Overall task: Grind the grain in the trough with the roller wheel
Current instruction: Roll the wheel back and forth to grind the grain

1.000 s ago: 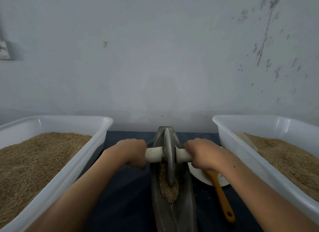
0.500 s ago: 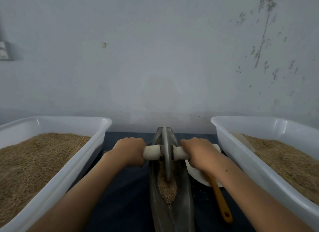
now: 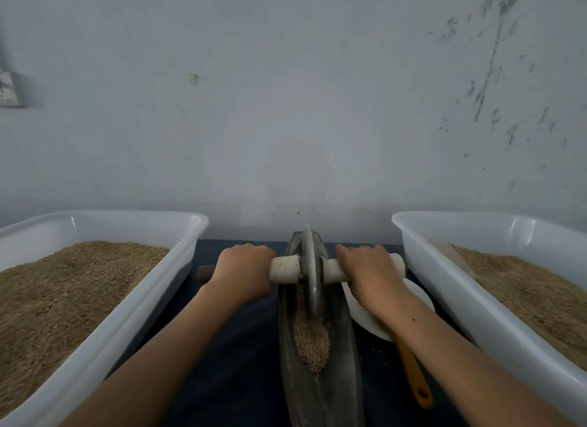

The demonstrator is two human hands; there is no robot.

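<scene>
Dark cloth, blank wall beyond. Left hand [image 3: 244, 269] and right hand [image 3: 370, 272] clenched round axle [image 3: 284, 269]; roller wheel [image 3: 309, 268] at trough [image 3: 343, 347] far end, grain [image 3: 313, 341] nearer. Risk: overrunning tip, tilting, scattering.

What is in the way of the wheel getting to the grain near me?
Nothing visible. The roller wheel stands in the trough, and the grain lies right in front of it, along the same groove. The left hand and right hand grip the handle on either side, clear of the path.
</scene>
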